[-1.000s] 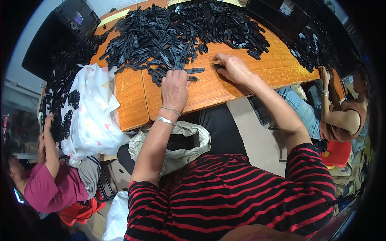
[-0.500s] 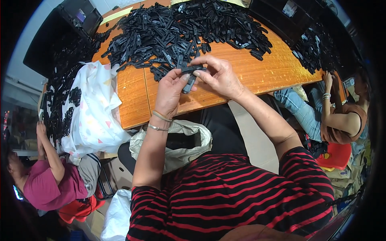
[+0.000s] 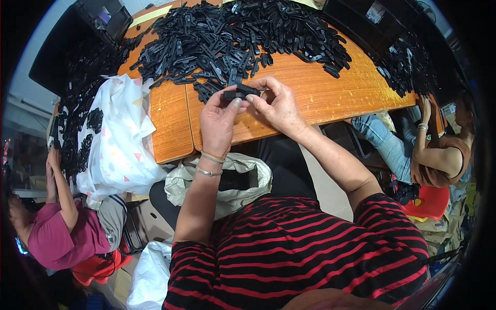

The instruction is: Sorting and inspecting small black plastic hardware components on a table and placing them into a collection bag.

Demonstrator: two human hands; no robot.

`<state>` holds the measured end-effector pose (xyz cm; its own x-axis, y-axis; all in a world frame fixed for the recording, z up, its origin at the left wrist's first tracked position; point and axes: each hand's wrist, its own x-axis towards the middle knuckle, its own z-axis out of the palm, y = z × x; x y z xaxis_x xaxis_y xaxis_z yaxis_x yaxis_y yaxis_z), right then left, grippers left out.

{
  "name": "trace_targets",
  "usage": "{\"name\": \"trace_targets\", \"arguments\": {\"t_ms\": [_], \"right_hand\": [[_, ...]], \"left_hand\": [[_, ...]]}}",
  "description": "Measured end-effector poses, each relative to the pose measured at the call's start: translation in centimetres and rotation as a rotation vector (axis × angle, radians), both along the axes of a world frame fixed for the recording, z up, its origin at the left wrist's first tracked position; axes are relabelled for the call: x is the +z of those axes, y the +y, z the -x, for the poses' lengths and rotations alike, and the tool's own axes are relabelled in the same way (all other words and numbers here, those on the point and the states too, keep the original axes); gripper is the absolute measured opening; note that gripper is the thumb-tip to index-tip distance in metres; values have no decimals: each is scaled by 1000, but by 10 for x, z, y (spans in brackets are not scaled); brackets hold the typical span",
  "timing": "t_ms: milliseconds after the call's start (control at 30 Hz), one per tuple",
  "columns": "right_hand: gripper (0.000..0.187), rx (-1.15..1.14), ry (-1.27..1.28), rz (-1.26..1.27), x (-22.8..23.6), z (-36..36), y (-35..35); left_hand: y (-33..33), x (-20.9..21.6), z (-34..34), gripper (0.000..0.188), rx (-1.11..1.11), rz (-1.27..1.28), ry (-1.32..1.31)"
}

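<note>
My left hand pinches a long black plastic part between thumb and fingers, above the table's near edge. My right hand has closed on a second black plastic piece, its thumb close to my left thumb. The two pieces meet or overlap between my hands; whether they are joined, I cannot tell. Just beyond my fingertips, loose parts of the same black kind spread from a large heap.
The wooden table carries the heap. A white patterned plastic bag hangs at its left edge, and an open woven sack sits at my lap. Black bins stand at the back. A person sits at each side, handling black parts.
The black part in my left hand has turned from pointing down toward me to lying sideways, pointing left. Both hands stay in nearly the same place.
</note>
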<state>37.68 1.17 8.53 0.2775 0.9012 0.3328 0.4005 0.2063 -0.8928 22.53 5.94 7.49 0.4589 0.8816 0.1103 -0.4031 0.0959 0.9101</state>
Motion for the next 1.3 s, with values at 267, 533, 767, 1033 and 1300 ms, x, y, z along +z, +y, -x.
{"name": "trace_targets", "arguments": {"t_ms": [267, 533, 767, 1033, 1300], "right_hand": [[21, 29, 2, -90, 5, 5, -2], [20, 65, -158, -122, 4, 6, -1], [19, 81, -163, -77, 5, 7, 0], [36, 178, -20, -41, 9, 9, -4], [31, 251, -41, 151, -14, 31, -7]], "left_hand": [[4, -9, 4, 24, 59, 14, 10], [4, -9, 6, 25, 60, -106, 37], [-8, 4, 4, 38, 61, -166, 15], [-24, 13, 13, 24, 235, -468, 303], [-42, -2, 21, 16, 291, -305, 273]]}}
